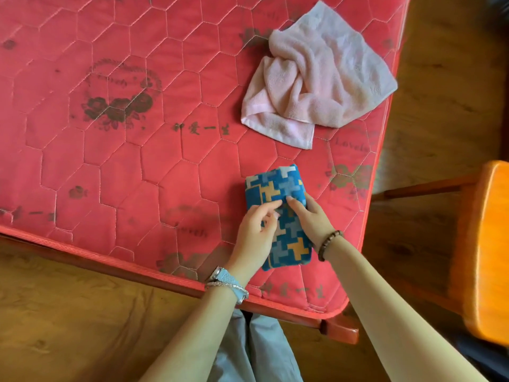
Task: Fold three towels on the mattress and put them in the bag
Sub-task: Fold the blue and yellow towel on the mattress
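Presently right hand (309,216) presses flat on the folded blue towel (275,186), grip of left hand (254,230) unclear; I fear lifting loosely unfolds it.

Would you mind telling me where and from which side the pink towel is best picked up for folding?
Probably pinch the pink towel at its flat hemmed corner nearest the person, coming from the near side. That corner lies spread on the mattress, clear of the bunched, twisted middle, so lifting it should let the rest fall open.
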`<act>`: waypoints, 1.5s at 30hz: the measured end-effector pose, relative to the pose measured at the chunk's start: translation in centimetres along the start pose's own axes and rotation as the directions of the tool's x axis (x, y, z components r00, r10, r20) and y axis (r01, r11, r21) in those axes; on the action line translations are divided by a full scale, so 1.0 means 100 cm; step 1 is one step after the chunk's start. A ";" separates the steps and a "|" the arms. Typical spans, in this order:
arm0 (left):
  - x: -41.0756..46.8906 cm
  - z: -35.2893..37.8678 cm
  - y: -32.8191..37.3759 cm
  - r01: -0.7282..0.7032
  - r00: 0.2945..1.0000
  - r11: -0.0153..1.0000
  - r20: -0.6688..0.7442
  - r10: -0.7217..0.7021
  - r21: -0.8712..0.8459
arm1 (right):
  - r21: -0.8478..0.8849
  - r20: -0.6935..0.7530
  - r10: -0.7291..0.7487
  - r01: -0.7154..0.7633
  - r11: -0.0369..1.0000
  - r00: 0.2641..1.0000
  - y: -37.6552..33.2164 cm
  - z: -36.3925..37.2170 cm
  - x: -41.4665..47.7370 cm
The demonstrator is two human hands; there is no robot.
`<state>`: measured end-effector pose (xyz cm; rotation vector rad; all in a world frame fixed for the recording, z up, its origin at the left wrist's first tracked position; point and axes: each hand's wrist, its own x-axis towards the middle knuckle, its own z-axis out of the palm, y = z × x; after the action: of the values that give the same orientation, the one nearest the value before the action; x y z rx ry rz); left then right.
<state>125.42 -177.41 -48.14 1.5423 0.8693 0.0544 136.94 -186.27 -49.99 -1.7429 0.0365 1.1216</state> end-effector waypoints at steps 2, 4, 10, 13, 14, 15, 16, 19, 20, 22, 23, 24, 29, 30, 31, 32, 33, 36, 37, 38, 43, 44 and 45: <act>0.006 0.006 -0.011 -0.094 0.986 0.974 -0.117 0.119 0.204 | -0.111 -0.092 -0.031 0.021 0.994 0.995 0.006 -0.007 -0.002; 0.011 0.010 -0.019 -0.169 0.952 0.933 -0.191 0.237 0.317 | -0.228 -0.183 -0.086 0.043 0.973 0.979 0.011 -0.007 -0.005; 0.024 0.022 -0.037 -0.233 0.953 0.705 0.013 0.303 0.670 | -0.690 -0.159 -0.537 0.295 0.661 0.829 0.023 -0.006 -0.001; 0.028 0.028 -0.052 -0.240 0.951 0.487 0.103 0.292 0.840 | -0.874 0.035 -0.562 0.298 0.383 0.826 0.038 -0.006 0.007; 0.030 0.029 -0.056 -0.238 0.950 0.453 0.109 0.294 0.859 | -0.880 0.051 -0.519 0.284 0.380 0.853 0.042 -0.007 0.010; 0.032 0.031 -0.059 -0.239 0.947 0.433 0.111 0.300 0.869 | -0.878 0.061 -0.487 0.279 0.389 0.871 0.047 -0.009 0.013; 0.033 0.033 -0.060 -0.241 0.945 0.421 0.112 0.308 0.874 | -0.878 0.070 -0.473 0.280 0.389 0.878 0.049 -0.011 0.017; 0.037 0.036 -0.058 -0.252 0.939 0.386 0.129 0.318 0.888 | -0.864 0.097 -0.460 0.304 0.402 0.883 0.051 -0.017 0.023; 0.037 0.036 -0.056 -0.255 0.941 0.377 0.139 0.309 0.890 | -0.859 0.100 -0.454 0.307 0.409 0.885 0.050 -0.018 0.024; 0.036 0.033 -0.052 -0.263 0.942 0.365 0.157 0.295 0.893 | -0.850 0.105 -0.453 0.316 0.420 0.885 0.050 -0.018 0.022; 0.035 0.031 -0.051 -0.268 0.941 0.360 0.164 0.295 0.893 | -0.847 0.106 -0.461 0.323 0.422 0.881 0.049 -0.018 0.020; 0.032 0.030 -0.049 -0.279 0.937 0.351 0.174 0.303 0.894 | -0.845 0.105 -0.469 0.327 0.424 0.877 0.048 -0.019 0.018; 0.016 0.013 -0.059 -0.447 0.864 0.214 0.358 0.354 0.868 | -0.849 0.128 -0.475 0.344 0.402 0.871 0.058 -0.030 0.000; 0.017 0.009 -0.062 -0.465 0.858 0.183 0.389 0.336 0.866 | -0.860 0.155 -0.476 0.356 0.366 0.865 0.062 -0.034 -0.003; 0.018 0.006 -0.065 -0.475 0.855 0.158 0.411 0.315 0.866 | -0.875 0.181 -0.476 0.362 0.322 0.860 0.065 -0.037 -0.004; 0.021 0.005 -0.068 -0.480 0.854 0.139 0.426 0.298 0.866 | -0.889 0.201 -0.473 0.363 0.279 0.858 0.069 -0.040 -0.004; 0.023 0.004 -0.069 -0.483 0.854 0.127 0.435 0.284 0.866 | -0.901 0.214 -0.460 0.356 0.247 0.862 0.070 -0.042 -0.003; 0.024 0.006 -0.069 -0.487 0.857 0.134 0.442 0.266 0.863 | -0.907 0.233 -0.421 0.352 0.232 0.877 0.069 -0.044 0.002; 0.023 0.007 -0.068 -0.487 0.858 0.139 0.442 0.261 0.862 | -0.899 0.237 -0.420 0.362 0.248 0.876 0.068 -0.044 0.002; 0.023 0.006 -0.068 -0.487 0.858 0.146 0.440 0.266 0.861 | -0.879 0.239 -0.424 0.380 0.288 0.874 0.067 -0.044 0.002; 0.019 0.000 -0.058 -0.387 0.916 0.661 0.187 0.354 0.643 | -0.467 0.061 -0.280 0.275 0.840 0.958 0.045 -0.035 -0.010; 0.019 -0.001 -0.058 -0.297 0.948 0.792 0.065 0.311 0.533 | -0.381 0.000 -0.226 0.209 0.901 0.974 0.041 -0.034 -0.011; 0.019 -0.001 -0.058 -0.208 0.965 0.879 -0.056 0.256 0.428 | -0.324 -0.055 -0.179 0.152 0.934 0.982 0.038 -0.032 -0.012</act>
<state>123.95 -176.80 -54.05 2.0640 0.8110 0.1357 136.53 -191.07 -51.78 -2.0383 -0.2500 0.9685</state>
